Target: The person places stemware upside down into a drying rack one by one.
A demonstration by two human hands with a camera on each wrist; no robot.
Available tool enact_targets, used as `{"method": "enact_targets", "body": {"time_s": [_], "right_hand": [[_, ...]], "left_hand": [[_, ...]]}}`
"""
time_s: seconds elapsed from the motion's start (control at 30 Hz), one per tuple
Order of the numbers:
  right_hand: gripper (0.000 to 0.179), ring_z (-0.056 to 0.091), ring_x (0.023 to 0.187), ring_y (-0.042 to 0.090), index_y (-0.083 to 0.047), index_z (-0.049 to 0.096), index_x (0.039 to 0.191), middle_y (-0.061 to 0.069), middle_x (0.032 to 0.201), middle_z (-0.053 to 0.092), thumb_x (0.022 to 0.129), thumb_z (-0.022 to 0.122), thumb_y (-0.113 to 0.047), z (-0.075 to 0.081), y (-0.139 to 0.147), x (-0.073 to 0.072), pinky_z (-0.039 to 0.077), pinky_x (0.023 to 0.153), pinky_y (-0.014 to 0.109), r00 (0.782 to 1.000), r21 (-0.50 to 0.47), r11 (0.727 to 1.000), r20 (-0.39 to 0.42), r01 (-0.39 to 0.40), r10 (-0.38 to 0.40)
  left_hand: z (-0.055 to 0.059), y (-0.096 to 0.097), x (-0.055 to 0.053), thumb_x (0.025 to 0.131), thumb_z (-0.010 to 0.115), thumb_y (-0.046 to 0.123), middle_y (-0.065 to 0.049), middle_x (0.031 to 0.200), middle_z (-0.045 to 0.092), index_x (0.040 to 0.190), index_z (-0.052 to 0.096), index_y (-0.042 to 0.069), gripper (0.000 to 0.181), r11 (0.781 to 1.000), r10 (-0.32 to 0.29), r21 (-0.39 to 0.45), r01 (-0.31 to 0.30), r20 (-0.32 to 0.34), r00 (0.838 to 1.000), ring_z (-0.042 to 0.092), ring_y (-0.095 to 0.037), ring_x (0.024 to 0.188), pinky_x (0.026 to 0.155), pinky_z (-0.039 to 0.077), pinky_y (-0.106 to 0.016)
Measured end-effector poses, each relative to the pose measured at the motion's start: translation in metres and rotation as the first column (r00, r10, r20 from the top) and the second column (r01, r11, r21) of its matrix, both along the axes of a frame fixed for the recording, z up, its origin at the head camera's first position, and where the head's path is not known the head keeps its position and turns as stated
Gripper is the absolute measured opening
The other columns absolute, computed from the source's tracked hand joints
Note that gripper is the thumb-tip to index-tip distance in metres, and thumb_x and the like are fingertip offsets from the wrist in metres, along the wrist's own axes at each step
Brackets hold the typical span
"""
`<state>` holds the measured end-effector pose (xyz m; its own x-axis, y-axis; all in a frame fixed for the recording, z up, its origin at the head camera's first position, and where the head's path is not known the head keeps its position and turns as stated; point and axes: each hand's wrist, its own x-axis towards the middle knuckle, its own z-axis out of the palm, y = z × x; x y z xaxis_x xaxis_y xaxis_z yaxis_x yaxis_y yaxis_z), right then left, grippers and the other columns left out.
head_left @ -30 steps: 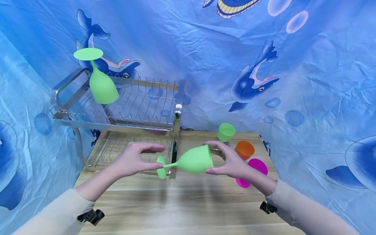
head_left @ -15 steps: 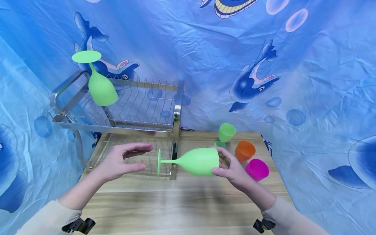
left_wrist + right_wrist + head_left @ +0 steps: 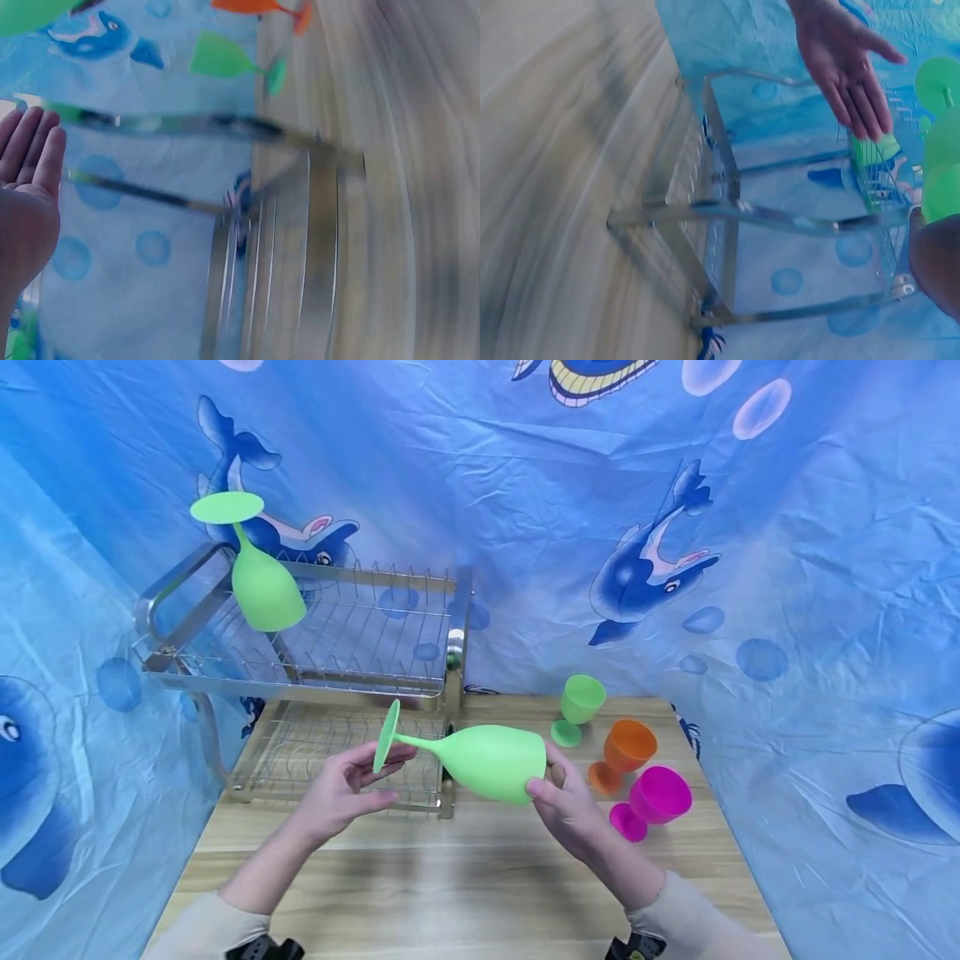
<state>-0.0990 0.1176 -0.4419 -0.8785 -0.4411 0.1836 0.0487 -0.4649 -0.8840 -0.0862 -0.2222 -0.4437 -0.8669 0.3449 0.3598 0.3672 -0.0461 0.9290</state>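
A light green plastic goblet point(image 3: 491, 763) lies on its side in the air in the head view, its foot to the left and tilted up. My right hand point(image 3: 567, 793) grips it at the rim end of the bowl, thumb on the near side. Beside the stem, just below the foot, is my left hand point(image 3: 348, 793), its fingers extended and holding nothing. The right wrist view shows that left hand point(image 3: 847, 75) with palm and straight fingers facing the camera. Part of the held goblet point(image 3: 941, 172) shows at that view's right edge.
A two-tier metal dish rack point(image 3: 300, 689) stands at the left, another green goblet point(image 3: 266, 585) upside down on its top tier. Small green point(image 3: 582, 697), orange point(image 3: 630, 745) and magenta goblets point(image 3: 660, 795) stand on the wooden table point(image 3: 480, 893) at right. A blue curtain surrounds the table.
My left hand has let go of the stem by the foot, moved left, then come back toward it. The goblet's foot end has risen and shifted left. My right hand keeps its grip.
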Motion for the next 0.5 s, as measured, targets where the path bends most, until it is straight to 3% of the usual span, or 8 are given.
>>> {"method": "enact_targets", "body": {"time_s": [0.17,0.23,0.4,0.5], "right_hand": [[0.057,0.063,0.115,0.012,-0.006,0.049,0.144,0.000,0.128,0.065,0.092,0.072,-0.011,-0.004,-0.015,0.004,0.051,0.107,0.026,0.998,-0.012,1.000,0.060,-0.008,0.009],[0.056,0.063,0.114,0.012,-0.007,0.050,0.143,-0.001,0.127,0.066,0.093,0.073,-0.015,-0.005,-0.020,0.006,0.051,0.108,0.027,0.996,-0.019,1.000,0.083,-0.020,0.021],[0.052,0.064,0.114,0.011,-0.008,0.051,0.139,-0.002,0.125,0.069,0.094,0.074,-0.021,-0.009,-0.029,0.011,0.050,0.107,0.027,0.989,-0.057,0.998,0.138,-0.035,0.043],[0.051,0.065,0.113,0.011,-0.008,0.051,0.138,-0.002,0.124,0.069,0.094,0.073,-0.022,-0.011,-0.033,0.014,0.050,0.107,0.027,0.985,-0.082,0.996,0.164,-0.036,0.049]], "left_hand": [[-0.002,0.028,-0.004,0.095,0.073,-0.009,-0.011,0.145,0.067,0.140,0.056,-0.017,0.049,0.986,0.002,0.165,-0.004,0.007,1.000,0.066,-0.016,0.131,0.111,0.052,-0.034],[0.000,0.037,-0.007,0.096,0.072,-0.009,-0.009,0.149,0.065,0.145,0.055,-0.013,0.051,0.976,-0.028,0.215,0.028,-0.001,1.000,0.064,-0.017,0.135,0.114,0.050,-0.035],[0.008,0.051,-0.013,0.099,0.074,0.002,-0.003,0.151,0.064,0.151,0.058,0.003,0.054,0.950,-0.114,0.292,0.106,0.009,0.993,0.060,-0.018,0.139,0.114,0.050,-0.032],[0.012,0.055,-0.015,0.100,0.077,0.011,-0.003,0.148,0.066,0.147,0.065,0.010,0.049,0.940,-0.123,0.321,0.114,0.007,0.992,0.061,-0.018,0.138,0.112,0.052,-0.031]]}}
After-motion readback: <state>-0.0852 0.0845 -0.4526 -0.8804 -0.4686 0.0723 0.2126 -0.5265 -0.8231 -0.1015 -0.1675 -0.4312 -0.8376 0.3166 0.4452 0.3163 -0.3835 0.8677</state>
